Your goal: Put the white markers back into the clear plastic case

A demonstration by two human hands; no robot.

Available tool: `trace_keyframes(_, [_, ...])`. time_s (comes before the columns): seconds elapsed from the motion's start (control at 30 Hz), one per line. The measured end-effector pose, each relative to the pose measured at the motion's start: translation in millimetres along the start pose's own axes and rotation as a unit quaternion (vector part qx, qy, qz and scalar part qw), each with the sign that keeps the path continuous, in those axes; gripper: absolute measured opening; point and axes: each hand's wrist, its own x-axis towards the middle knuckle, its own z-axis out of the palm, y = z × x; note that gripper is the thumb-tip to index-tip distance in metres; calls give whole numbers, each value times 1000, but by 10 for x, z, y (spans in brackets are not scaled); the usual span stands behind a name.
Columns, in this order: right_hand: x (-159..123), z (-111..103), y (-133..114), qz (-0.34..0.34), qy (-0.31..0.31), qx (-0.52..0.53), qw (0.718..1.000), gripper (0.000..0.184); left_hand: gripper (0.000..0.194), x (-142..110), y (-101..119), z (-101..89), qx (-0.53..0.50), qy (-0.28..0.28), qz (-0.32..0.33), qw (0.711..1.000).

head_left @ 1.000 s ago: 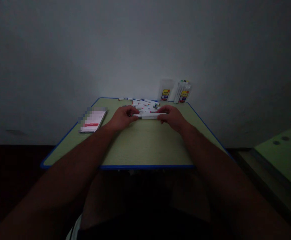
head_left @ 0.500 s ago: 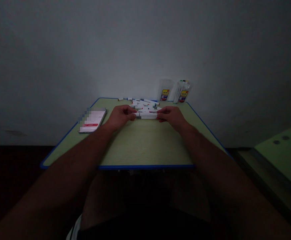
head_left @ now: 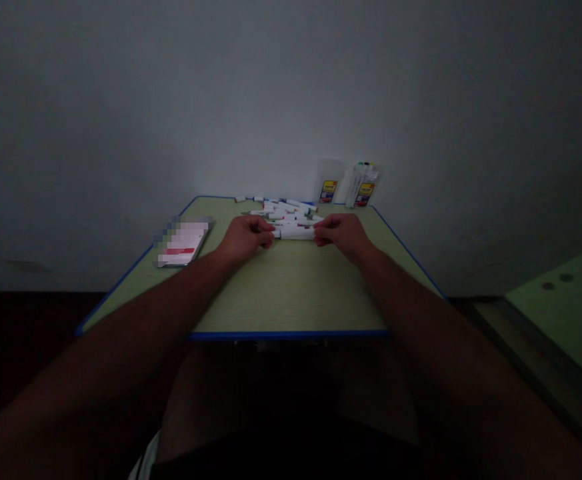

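White marker pens (head_left: 297, 233) lie side by side between my two hands, near the far half of the table. My left hand (head_left: 247, 236) is closed, thumb and fingers pinching their left ends. At the right ends, my right hand (head_left: 343, 235) is closed on them in the same way. How many pens are gripped cannot be made out. Just behind my hands lies a loose pile of more white markers (head_left: 291, 208) with coloured caps and marks, some pointing different ways.
A phone (head_left: 183, 243) with a lit, partly blurred screen lies on the left of the blue-edged table (head_left: 291, 293). Against the wall stand a clear plastic case (head_left: 329, 181) and a second case (head_left: 363, 185) with several markers in it. A pale green panel (head_left: 565, 280) is at far right.
My left hand has shifted slightly, its thumb now lower against the pens' ends. The pens between my hands look closer together, and more of the pile shows behind my left hand.
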Motion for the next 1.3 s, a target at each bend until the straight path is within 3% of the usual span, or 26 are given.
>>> trace_keyframes(0.4, [-9, 30, -1, -3, -7, 1, 1000, 15, 8, -34, 32, 46, -8, 9, -21, 1000])
trace_keyframes(0.7, [-11, -19, -57, -36, 15, 47, 998, 18, 9, -13, 31, 46, 0, 5, 13, 1000])
trace_keyframes(0.97, [36, 17, 72, -65, -75, 93, 991, 41, 13, 32, -42, -13, 68, 25, -6, 997])
trace_keyframes(1.3, [-22, 57, -2, -103, -117, 128, 979, 34, 13, 26, -17, -28, 79, 5, -6, 997])
